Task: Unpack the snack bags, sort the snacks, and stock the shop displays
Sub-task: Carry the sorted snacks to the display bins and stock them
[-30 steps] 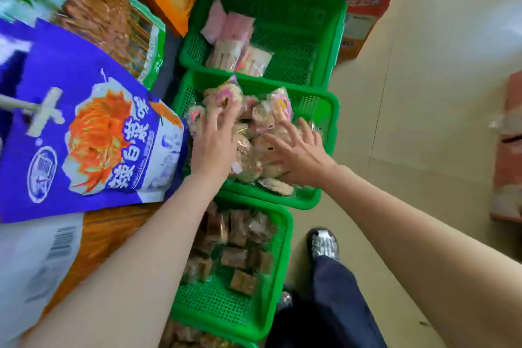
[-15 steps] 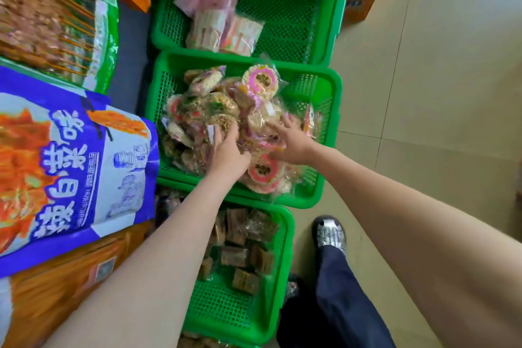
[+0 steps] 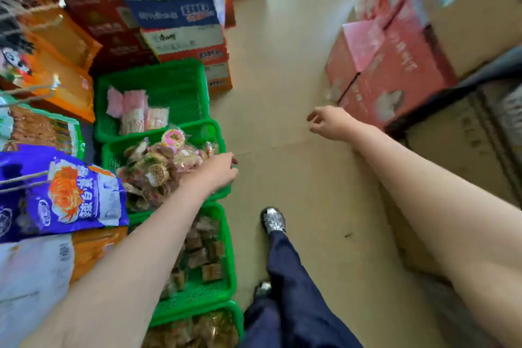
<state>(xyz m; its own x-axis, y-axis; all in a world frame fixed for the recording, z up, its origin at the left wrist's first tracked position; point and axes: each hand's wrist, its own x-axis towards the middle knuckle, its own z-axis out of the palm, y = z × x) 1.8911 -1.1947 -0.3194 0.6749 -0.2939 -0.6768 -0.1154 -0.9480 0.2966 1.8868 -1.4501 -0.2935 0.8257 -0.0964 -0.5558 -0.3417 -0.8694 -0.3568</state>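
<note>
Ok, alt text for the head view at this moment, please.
A person's left hand rests at the rim of a green plastic mesh basket heaped with round wrapped snacks, one of a row on the floor. The right hand hangs over bare tan floor, fingers loosely curled, apparently empty.

"BIG" reads in white on the blue band of the stacked carton (image 3: 175, 13), and again on the red band of the carton below it (image 3: 195, 49). Purple snack bag (image 3: 65, 198) carries large white Chinese characters, "辣白菜". Print on the pink box (image 3: 389, 65) is too blurred to read.
</note>
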